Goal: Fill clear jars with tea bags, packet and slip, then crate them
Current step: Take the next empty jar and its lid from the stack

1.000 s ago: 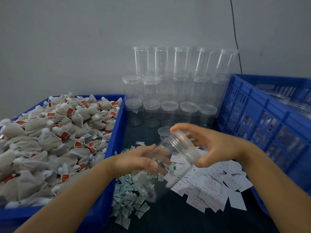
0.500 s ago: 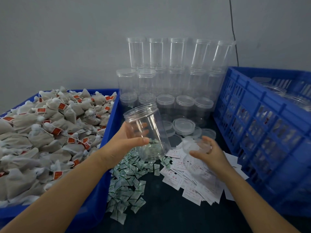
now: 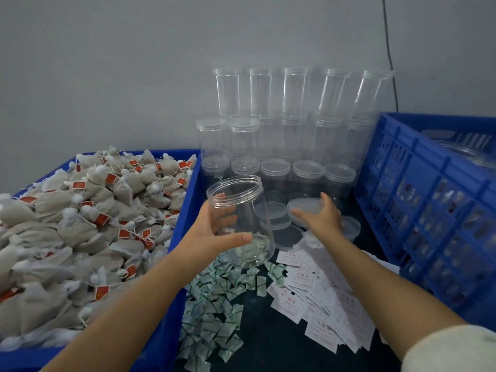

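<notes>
At frame centre the left hand (image 3: 214, 234) grips the open clear jar (image 3: 240, 218) above the green-and-white packets (image 3: 214, 299); its long axis runs near-vertical, the mouth tipped toward the upper left; just right of it, the right hand (image 3: 320, 218) holds a clear lid (image 3: 302, 206) beside other loose lids (image 3: 273, 210).

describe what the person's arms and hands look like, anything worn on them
Both forearms are bare, and no gloves, rings, watch or bands show on the left hand or the right hand. A pale, cream sleeve cuff is pushed up the right arm at the frame's lower corner.
</notes>
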`<state>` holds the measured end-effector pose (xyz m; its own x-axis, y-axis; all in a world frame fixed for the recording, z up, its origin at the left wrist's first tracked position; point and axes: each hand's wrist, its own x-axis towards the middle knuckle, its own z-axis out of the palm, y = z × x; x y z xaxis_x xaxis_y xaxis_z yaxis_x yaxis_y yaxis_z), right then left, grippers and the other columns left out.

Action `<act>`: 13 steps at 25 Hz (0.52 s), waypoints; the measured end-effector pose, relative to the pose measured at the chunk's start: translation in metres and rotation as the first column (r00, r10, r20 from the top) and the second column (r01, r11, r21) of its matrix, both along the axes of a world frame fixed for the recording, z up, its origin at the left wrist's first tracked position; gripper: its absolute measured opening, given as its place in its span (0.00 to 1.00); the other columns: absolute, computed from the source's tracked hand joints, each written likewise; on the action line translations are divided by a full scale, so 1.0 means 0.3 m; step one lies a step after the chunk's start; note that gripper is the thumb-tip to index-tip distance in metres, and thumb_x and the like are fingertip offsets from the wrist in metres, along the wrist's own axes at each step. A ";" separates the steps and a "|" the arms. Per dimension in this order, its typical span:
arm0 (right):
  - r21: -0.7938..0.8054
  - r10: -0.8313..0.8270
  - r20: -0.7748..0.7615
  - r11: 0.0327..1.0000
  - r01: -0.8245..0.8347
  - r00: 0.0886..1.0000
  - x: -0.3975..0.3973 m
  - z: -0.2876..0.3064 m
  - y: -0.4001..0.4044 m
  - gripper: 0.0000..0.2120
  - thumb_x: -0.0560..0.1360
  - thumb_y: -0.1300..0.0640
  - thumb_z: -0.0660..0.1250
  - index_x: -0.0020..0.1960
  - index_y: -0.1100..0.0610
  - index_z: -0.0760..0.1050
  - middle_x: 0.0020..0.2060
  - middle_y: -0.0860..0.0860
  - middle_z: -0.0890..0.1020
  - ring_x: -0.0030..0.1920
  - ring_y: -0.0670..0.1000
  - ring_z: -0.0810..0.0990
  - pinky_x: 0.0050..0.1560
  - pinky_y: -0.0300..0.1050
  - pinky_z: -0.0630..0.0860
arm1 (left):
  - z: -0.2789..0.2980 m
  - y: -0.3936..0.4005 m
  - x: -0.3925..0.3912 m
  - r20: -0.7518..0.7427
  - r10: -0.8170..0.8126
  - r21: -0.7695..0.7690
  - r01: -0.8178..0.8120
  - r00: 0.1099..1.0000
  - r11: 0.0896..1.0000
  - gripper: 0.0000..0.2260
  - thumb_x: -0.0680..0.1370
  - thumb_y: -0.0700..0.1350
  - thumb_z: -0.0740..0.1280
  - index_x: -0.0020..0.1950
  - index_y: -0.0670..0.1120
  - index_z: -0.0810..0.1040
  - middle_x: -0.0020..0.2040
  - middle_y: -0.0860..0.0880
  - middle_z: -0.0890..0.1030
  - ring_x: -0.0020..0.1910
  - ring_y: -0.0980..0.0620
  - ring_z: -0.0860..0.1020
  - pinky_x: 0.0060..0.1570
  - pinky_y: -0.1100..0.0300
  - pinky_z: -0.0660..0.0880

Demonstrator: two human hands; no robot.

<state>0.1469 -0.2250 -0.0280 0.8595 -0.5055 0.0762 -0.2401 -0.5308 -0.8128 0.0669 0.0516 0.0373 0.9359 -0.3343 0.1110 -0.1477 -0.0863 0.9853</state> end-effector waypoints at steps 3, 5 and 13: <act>-0.079 -0.031 -0.094 0.997 0.024 0.995 0.054 -0.034 -0.020 0.50 0.66 0.36 0.76 0.79 0.51 0.56 0.76 0.54 0.64 0.76 0.59 0.60 0.72 0.62 0.57 | -0.007 -0.004 0.006 0.010 -0.008 0.034 0.008 1.000 0.999 0.45 0.59 0.52 0.79 0.70 0.59 0.60 0.64 0.60 0.72 0.63 0.61 0.73 0.60 0.58 0.73; -0.103 -0.009 -0.099 0.995 -0.001 0.995 0.069 -0.044 -0.032 0.50 0.67 0.38 0.76 0.79 0.53 0.55 0.77 0.54 0.63 0.76 0.59 0.59 0.72 0.64 0.57 | -0.012 -0.004 0.012 0.018 -0.001 0.050 0.000 1.000 0.999 0.46 0.57 0.55 0.79 0.70 0.60 0.59 0.64 0.61 0.72 0.62 0.63 0.73 0.61 0.58 0.72; 0.224 0.239 0.311 0.922 -0.316 0.920 -0.110 0.134 0.077 0.41 0.71 0.37 0.72 0.77 0.47 0.58 0.70 0.47 0.71 0.64 0.42 0.74 0.59 0.41 0.73 | -0.019 -0.017 0.017 0.073 0.035 0.189 -0.048 0.997 0.981 0.50 0.54 0.62 0.78 0.71 0.57 0.58 0.61 0.65 0.71 0.59 0.69 0.71 0.58 0.64 0.71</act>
